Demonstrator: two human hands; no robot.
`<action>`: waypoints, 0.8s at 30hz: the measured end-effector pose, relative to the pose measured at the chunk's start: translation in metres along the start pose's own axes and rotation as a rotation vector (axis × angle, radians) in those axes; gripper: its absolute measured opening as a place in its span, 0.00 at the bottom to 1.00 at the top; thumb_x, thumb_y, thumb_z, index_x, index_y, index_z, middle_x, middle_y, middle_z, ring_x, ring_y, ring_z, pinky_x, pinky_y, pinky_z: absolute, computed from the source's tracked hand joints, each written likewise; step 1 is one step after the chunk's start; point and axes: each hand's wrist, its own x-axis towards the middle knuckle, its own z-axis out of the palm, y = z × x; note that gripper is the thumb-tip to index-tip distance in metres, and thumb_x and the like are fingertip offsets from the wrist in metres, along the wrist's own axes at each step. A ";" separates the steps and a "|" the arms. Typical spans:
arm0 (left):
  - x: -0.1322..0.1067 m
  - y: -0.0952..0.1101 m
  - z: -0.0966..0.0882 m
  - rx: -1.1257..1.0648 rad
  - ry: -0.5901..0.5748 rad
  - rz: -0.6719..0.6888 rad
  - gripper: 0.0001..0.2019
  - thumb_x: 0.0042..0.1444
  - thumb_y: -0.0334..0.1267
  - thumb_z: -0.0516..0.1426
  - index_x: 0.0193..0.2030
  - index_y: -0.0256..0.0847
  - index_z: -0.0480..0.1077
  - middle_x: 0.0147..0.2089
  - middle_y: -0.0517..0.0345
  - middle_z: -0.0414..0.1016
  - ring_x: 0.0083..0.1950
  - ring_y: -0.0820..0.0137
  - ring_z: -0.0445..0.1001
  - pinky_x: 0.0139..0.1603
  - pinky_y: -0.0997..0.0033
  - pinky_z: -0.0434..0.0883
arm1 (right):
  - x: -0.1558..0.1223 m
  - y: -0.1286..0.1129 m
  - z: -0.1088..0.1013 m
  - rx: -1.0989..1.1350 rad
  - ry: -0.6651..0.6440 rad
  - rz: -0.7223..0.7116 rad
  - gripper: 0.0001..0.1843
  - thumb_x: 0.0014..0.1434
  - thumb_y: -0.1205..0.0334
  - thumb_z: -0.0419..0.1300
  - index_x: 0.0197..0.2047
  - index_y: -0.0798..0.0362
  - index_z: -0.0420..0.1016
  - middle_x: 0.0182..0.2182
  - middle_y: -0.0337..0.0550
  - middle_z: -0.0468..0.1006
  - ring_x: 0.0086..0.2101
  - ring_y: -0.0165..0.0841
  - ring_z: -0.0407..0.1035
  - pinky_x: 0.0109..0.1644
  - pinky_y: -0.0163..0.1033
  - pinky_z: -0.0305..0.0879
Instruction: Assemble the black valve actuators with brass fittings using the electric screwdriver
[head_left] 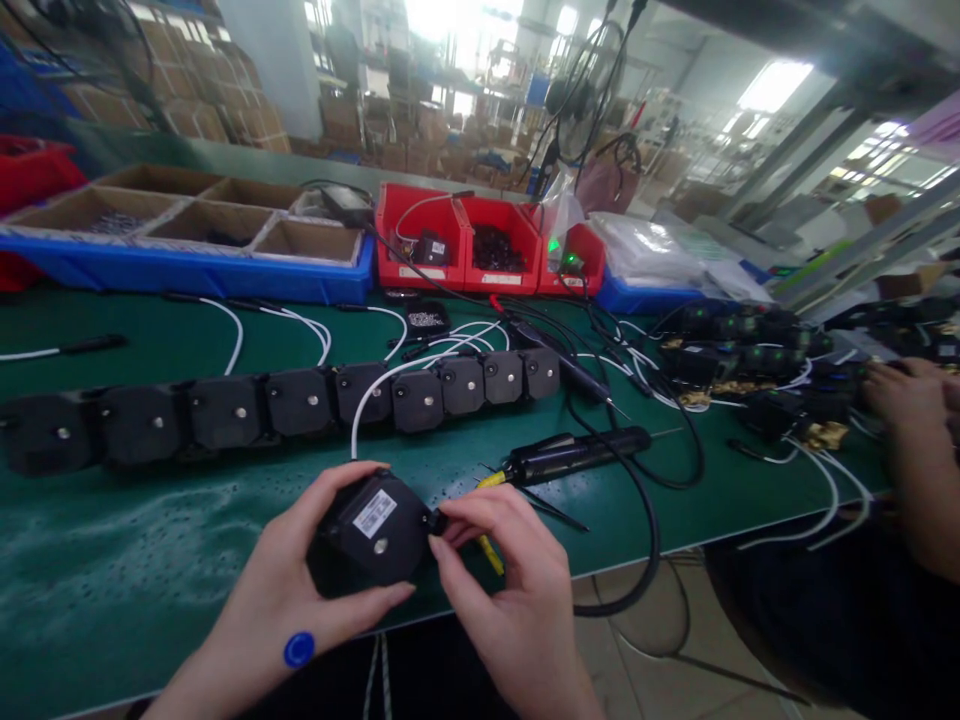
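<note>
My left hand (300, 580) grips a black box-shaped device (401, 535) by its left side, thumb below and fingers above. A white label (375, 513) and a round silver spot show on the device's face, and a white cable (358, 420) rises from its top. At the device's right corner, my right hand (510, 570) pinches a small black part (433, 520) between thumb and fingertips. The part touches the corner; whether it is fastened there I cannot tell. Behind my hands, a row of similar black devices (225, 412) stretches across the green table (112, 560).
Right of my hands lie a black electric screwdriver (577, 455) and a second pen-like tool (574, 365) with cables. Red bins (499, 280) and a blue divided tray (187, 275) stand behind. A co-worker's hand (907, 400) is at far right, near more devices (780, 410).
</note>
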 end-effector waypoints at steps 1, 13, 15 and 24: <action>0.000 0.000 -0.001 -0.025 -0.005 -0.017 0.32 0.42 0.47 0.71 0.55 0.50 0.72 0.50 0.60 0.80 0.48 0.60 0.80 0.49 0.67 0.77 | 0.002 -0.001 0.000 -0.008 -0.011 -0.006 0.09 0.61 0.75 0.63 0.43 0.54 0.80 0.35 0.39 0.77 0.32 0.23 0.75 0.39 0.26 0.74; -0.001 -0.012 -0.006 -0.215 -0.081 -0.116 0.35 0.46 0.50 0.69 0.62 0.49 0.69 0.60 0.52 0.77 0.59 0.52 0.78 0.62 0.56 0.74 | 0.012 -0.011 0.008 -0.068 -0.088 -0.070 0.07 0.63 0.73 0.62 0.42 0.54 0.79 0.34 0.40 0.77 0.32 0.27 0.75 0.37 0.30 0.74; 0.000 -0.011 -0.006 -0.191 -0.101 -0.126 0.35 0.47 0.50 0.69 0.62 0.50 0.69 0.60 0.52 0.77 0.60 0.52 0.77 0.61 0.56 0.74 | 0.014 -0.013 0.005 -0.105 -0.121 -0.062 0.06 0.64 0.72 0.62 0.42 0.55 0.79 0.34 0.41 0.78 0.31 0.28 0.75 0.36 0.31 0.73; 0.001 -0.017 -0.002 -0.243 -0.150 -0.109 0.31 0.51 0.48 0.67 0.61 0.50 0.67 0.56 0.53 0.77 0.54 0.55 0.80 0.57 0.58 0.77 | 0.013 -0.015 0.000 -0.104 -0.184 -0.014 0.03 0.64 0.70 0.64 0.40 0.54 0.77 0.34 0.39 0.78 0.30 0.27 0.75 0.34 0.30 0.72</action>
